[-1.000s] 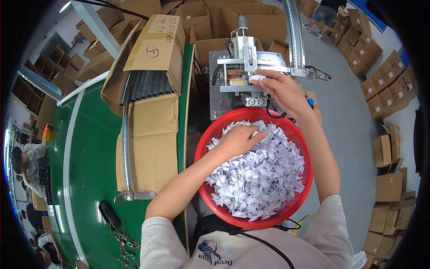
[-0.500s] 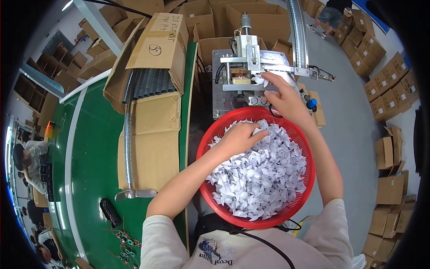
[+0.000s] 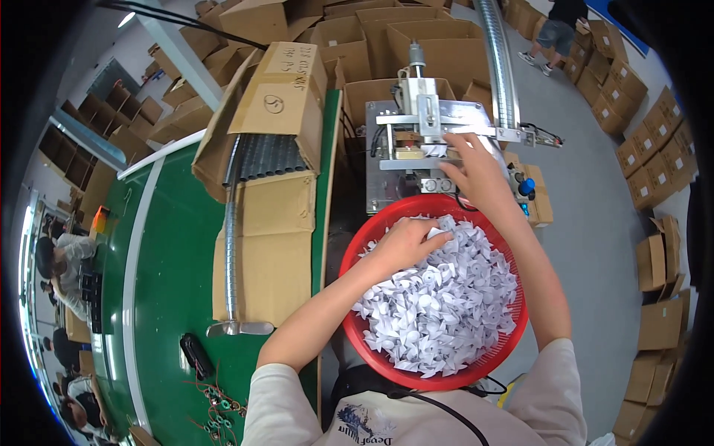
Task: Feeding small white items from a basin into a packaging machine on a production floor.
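A red plastic basket (image 3: 355, 327) in front of me is heaped with small white pinwheel-shaped pieces (image 3: 428, 312). My left hand (image 3: 405, 244) rests on the far part of the heap, its fingers curled over a white piece at the fingertips. Beyond the basket, my right hand (image 3: 476, 172) reaches to a metal bench press (image 3: 422, 104). Its thumb and index finger are apart, with the fingertips beside a white piece (image 3: 433, 150) lying under the press head. Whether they touch that piece I cannot tell.
To the left, a cardboard box (image 3: 286, 89) of dark metal tubes stands on a green table (image 3: 171, 253). A metal chute (image 3: 500, 67) rises behind the press. Small wired parts (image 3: 222, 409) and a black case (image 3: 196, 355) lie near left. Cartons (image 3: 658, 149) line the right.
The whole view has shifted a little. At the press, my right fingers have moved slightly and the white piece sits lower under the head. My left hand stays on the heap.
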Action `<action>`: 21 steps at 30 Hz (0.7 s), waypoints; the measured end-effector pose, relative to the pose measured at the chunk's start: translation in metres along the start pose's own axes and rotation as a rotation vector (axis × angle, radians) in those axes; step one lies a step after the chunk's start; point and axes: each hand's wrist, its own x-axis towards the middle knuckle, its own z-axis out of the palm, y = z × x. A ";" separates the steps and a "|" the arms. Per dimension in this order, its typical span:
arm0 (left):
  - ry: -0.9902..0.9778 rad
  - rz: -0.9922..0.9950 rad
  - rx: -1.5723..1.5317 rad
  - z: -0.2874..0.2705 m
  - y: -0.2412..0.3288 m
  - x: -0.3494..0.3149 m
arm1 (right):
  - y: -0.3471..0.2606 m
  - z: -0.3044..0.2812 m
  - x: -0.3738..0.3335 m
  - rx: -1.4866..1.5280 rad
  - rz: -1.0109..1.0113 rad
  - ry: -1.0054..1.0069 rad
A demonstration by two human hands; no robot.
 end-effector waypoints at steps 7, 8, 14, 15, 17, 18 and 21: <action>0.242 -0.012 -0.166 -0.029 0.028 0.002 | 0.019 -0.018 -0.084 0.087 -0.126 0.128; 0.304 -0.023 -0.143 -0.035 0.031 0.005 | 0.024 -0.020 -0.102 0.082 -0.132 0.123; 0.571 0.241 0.256 -0.064 0.027 0.046 | 0.042 -0.026 -0.177 0.139 0.209 -0.108; 0.624 0.351 0.363 -0.064 0.025 0.054 | 0.044 -0.029 -0.185 0.157 0.263 -0.113; 0.602 0.346 0.433 -0.062 0.023 0.064 | 0.045 -0.030 -0.195 0.157 0.266 -0.093; 0.591 0.341 0.510 -0.062 0.021 0.069 | 0.045 -0.029 -0.198 0.165 0.257 -0.079; 0.563 0.324 0.665 -0.060 0.019 0.075 | 0.046 -0.024 -0.201 0.187 0.244 -0.056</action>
